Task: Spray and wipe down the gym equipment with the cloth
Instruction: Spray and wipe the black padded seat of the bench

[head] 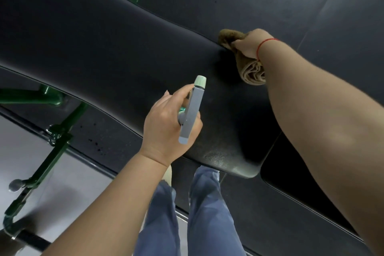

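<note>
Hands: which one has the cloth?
The right hand, gripping the brown cloth against the edge of the bench pad; the left hand holds the grey spray bottle.

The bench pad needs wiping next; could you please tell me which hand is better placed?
Probably the right hand: it grips the cloth against the far edge of the bench pad, while the left hand holds the spray bottle.

Count, head view:
- Hands: 2, left hand (166, 129) and right hand (249, 44).
- Spray bottle (192, 110): 1.
- Cloth (249, 68): 1, brown.
- Black pad (104, 52): 1.
- Red bracelet (262, 44): 1.
- Blue trouser legs (209, 214): 2.
- Green frame (52, 151): 1; its tubes are partly hidden and not counted.
</note>
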### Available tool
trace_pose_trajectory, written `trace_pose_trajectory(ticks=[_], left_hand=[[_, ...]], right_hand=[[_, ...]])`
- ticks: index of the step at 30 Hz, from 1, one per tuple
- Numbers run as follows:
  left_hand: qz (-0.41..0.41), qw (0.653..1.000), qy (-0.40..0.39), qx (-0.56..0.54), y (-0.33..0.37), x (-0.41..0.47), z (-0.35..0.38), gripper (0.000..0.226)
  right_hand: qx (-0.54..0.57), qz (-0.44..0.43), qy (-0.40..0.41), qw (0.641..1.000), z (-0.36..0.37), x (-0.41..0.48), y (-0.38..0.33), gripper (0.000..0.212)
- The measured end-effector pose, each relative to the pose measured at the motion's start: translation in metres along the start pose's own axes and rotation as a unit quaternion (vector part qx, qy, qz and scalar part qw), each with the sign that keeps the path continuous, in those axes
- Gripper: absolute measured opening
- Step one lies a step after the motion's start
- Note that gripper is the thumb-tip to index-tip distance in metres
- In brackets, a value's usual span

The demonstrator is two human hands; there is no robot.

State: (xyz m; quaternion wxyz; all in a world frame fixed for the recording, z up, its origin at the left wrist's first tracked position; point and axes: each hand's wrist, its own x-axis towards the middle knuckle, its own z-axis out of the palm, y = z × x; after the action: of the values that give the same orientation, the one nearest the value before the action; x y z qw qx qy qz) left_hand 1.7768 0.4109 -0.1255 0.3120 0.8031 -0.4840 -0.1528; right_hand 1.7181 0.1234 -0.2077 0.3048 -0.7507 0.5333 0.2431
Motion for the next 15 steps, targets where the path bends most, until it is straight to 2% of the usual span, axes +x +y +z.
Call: trace_pose_trajectory(ticks=[6,10,15], left_hand=[[0.005,1.0,-0.004,0.017,-0.003,-0.002,0.003,0.041],[-0.002,1.0,-0.004,0.023,-0.006,-0.004,0.003,0.049],[0.004,0.999,-0.014,0.051,-0.006,-0.004,0.003,0.054]], right_hand=[[-0.061,0.113,-0.049,0.99,0.035,0.022,0.09,0.058],[-0.065,0.187,-0.036,0.98,0.061,0.026,0.15,0.064],[-0.05,0.248,-0.024,0.967,0.077,0.019,0.187,0.07]])
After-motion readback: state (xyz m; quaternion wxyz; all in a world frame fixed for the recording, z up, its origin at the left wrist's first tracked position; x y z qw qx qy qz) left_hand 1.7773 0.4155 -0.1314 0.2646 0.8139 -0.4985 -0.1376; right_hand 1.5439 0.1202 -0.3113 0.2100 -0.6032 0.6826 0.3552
